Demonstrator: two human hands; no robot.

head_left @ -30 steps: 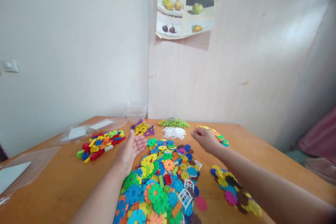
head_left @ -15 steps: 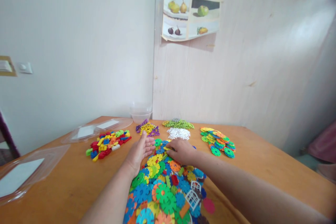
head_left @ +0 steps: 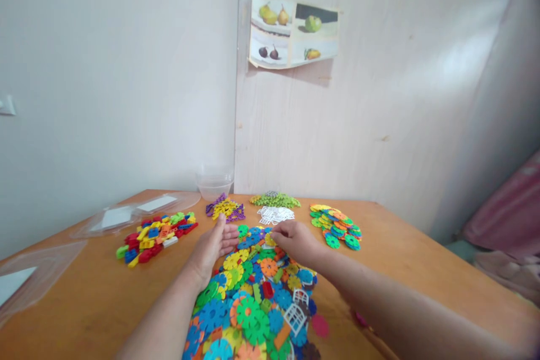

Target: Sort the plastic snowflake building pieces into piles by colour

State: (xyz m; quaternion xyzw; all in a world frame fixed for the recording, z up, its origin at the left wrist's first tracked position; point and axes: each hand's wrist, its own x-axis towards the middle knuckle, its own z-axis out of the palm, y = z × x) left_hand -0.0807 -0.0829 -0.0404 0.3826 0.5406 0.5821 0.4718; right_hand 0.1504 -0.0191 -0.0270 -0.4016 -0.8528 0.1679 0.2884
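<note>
A mixed heap of notched plastic discs point(head_left: 253, 315) lies in front of me, with white window pieces point(head_left: 294, 318) and small bricks among them. My left hand point(head_left: 214, 247) rests upright along the heap's far left side, fingers stretched out and holding nothing. At the far end of the heap, my right hand point(head_left: 297, 242) has its fingers curled in a pinch at a yellow notched disc point(head_left: 269, 239). The fingertips partly hide that disc.
Behind the heap are sorted piles: coloured bricks point(head_left: 156, 236), purple and yellow pieces point(head_left: 228, 210), green pieces point(head_left: 276, 199), white pieces point(head_left: 275, 214) and notched discs point(head_left: 336, 226). Clear bowls point(head_left: 215, 181) stand by the wall. Clear plastic lids point(head_left: 95, 225) lie at left.
The view has turned slightly right, so everything sits further left. My right hand's fingers have drawn together near the yellow disc; my left hand stays stretched beside the heap.
</note>
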